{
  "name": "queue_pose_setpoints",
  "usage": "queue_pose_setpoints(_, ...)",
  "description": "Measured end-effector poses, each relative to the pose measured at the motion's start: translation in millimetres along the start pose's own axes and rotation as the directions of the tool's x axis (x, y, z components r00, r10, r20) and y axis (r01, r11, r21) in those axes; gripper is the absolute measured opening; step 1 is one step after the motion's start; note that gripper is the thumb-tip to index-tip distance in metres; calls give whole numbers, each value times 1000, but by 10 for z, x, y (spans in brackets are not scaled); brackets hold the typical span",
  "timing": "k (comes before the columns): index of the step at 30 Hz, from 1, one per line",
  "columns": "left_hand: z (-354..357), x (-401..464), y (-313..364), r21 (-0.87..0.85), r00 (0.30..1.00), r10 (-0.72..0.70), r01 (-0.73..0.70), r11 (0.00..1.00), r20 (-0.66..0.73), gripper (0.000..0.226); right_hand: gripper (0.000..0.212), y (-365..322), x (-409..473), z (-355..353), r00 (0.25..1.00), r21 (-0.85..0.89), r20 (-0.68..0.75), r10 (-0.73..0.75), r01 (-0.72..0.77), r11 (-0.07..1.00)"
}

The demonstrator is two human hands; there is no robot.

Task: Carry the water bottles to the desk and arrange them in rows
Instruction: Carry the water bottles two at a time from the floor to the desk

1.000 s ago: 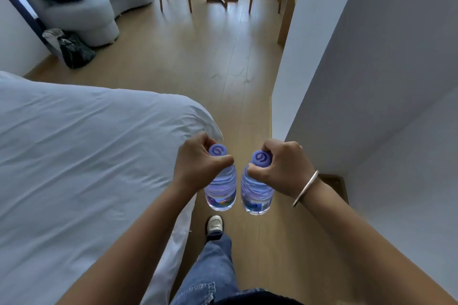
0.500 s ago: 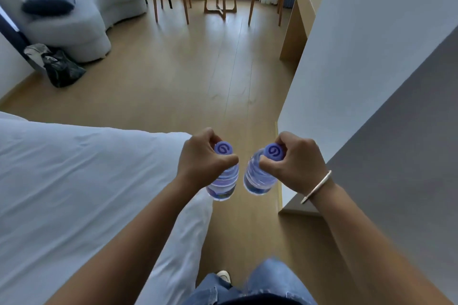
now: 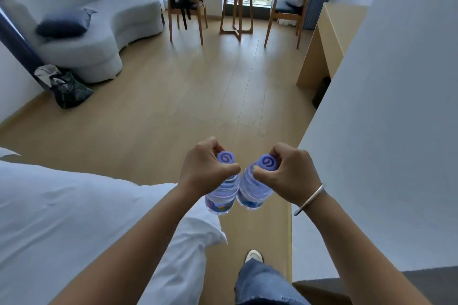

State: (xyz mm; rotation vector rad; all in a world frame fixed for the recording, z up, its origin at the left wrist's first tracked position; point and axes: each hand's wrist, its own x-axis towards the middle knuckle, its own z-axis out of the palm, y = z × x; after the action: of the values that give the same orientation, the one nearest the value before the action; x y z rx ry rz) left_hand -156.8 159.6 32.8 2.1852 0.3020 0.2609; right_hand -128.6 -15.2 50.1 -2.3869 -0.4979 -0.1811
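Mid-carry, nothing placed yet. My left hand [image 3: 207, 168] is clamped round the neck of one water bottle [image 3: 221, 195], my right hand [image 3: 287, 173] round the neck of the other bottle [image 3: 251, 193]; both hang just below centre frame, sides touching or nearly so, over the wood floor [image 3: 198, 96]. Bed [image 3: 74, 218] fills lower left. The desk [image 3: 329, 39] sits at upper right, well apart from me. Still to do: reach it, set them down, line up rows. Bottles are clear, ribbed, purple swirl caps, blue labels low down, look full.
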Motion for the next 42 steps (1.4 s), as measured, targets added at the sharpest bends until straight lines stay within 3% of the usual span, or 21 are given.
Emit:
queue_pose_setpoints(8, 454, 1545, 364, -62, 996, -51, 47, 997, -69, 27, 32, 639, 1598, -157, 999, -13, -41, -4, 3, 1000)
queue_pose_setpoints(17, 834, 3163, 356, -55, 997, -72, 72, 996, 7, 29, 30, 1262, 2972, 24, 989, 36, -98, 109, -106, 994)
queue_pose_setpoints(23, 996, 4646, 255, -58, 996, -3, 9, 998, 90, 29, 32, 1540, 4236, 320, 976, 32, -111, 189, -187, 982)
queue_pose_setpoints(31, 1106, 6521, 563, -16, 974, 121, -120, 993, 191, 24, 29, 1791, 5612, 430, 893, 129, -276, 356, -332, 934)
queue_pose_setpoints(42, 2090, 7920, 777, -68, 956, 73, -56, 996, 286, 20, 32, 2728, 6866, 242, 825, 156, -326, 462, -435, 887)
